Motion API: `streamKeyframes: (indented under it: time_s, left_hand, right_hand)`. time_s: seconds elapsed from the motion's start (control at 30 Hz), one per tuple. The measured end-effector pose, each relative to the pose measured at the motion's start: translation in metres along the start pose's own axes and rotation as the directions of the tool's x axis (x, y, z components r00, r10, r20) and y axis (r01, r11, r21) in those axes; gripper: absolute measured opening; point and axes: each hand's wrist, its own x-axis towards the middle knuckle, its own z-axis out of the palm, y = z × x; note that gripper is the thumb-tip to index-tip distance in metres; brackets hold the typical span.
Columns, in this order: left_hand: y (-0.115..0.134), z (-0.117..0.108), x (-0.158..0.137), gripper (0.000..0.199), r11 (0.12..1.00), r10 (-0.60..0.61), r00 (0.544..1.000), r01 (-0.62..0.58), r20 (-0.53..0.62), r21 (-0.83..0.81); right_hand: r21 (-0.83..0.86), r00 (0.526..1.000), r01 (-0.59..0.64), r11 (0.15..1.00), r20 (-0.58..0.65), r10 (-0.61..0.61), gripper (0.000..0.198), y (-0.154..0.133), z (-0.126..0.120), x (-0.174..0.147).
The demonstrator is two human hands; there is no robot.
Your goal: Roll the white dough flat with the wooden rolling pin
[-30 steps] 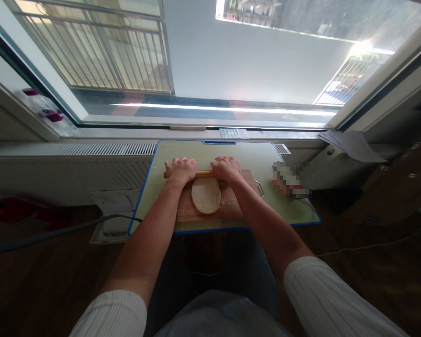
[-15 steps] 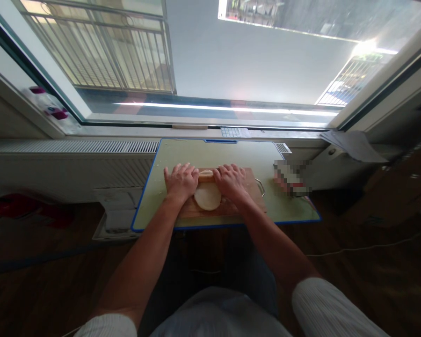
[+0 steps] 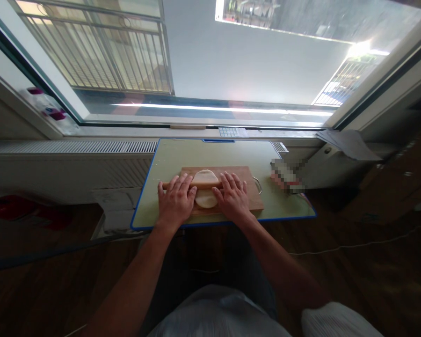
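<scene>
A wooden rolling pin [image 3: 204, 186] lies across a flat round of pale dough [image 3: 206, 201], with dough showing on both its far and near sides. My left hand [image 3: 177, 199] is closed over the pin's left part, and the pin's tip pokes out beyond the fingers. Over the right part, my right hand [image 3: 233, 194] rests with fingers draped on the pin; that end is hidden beneath it. Under the dough sits a wooden cutting board [image 3: 254, 201] with a metal handle [image 3: 258, 185] on its right side.
The board lies on a pale green, blue-edged tabletop [image 3: 171, 152]. A blurred-out object [image 3: 286, 177] is at its right side. Behind are a radiator [image 3: 73, 147] and a window sill with papers [image 3: 231, 132]. A bottle [image 3: 49, 107] stands left, and a red object [image 3: 24, 213] is on the floor.
Both hands have drawn the rolling pin back toward me, from the dough's far edge to its middle. The far part of the dough is now uncovered.
</scene>
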Motion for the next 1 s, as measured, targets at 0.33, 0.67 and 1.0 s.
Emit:
streamKeyframes:
  time_s: [0.33, 0.67, 1.0]
  left_hand:
    - [-0.002, 0.003, -0.028, 0.054, 1.000, 0.026, 0.997, -0.026, -0.066, -0.001]
    - [0.000, -0.003, -0.027, 0.035, 0.998, 0.001, 0.993, -0.008, -0.118, -0.063]
    - [0.000, -0.006, 0.021, 0.038, 0.995, -0.090, 0.989, 0.094, -0.115, 0.029]
  right_hand:
    - [-0.002, 0.998, 0.038, 0.999, -0.043, -0.038, 0.065, -0.001, -0.001, -0.031]
    - [0.095, 0.997, -0.020, 0.995, -0.072, 0.027, 0.036, -0.002, -0.019, -0.022]
    - [-0.014, 0.999, -0.046, 0.999, -0.026, 0.046, 0.039, 0.002, -0.011, 0.015]
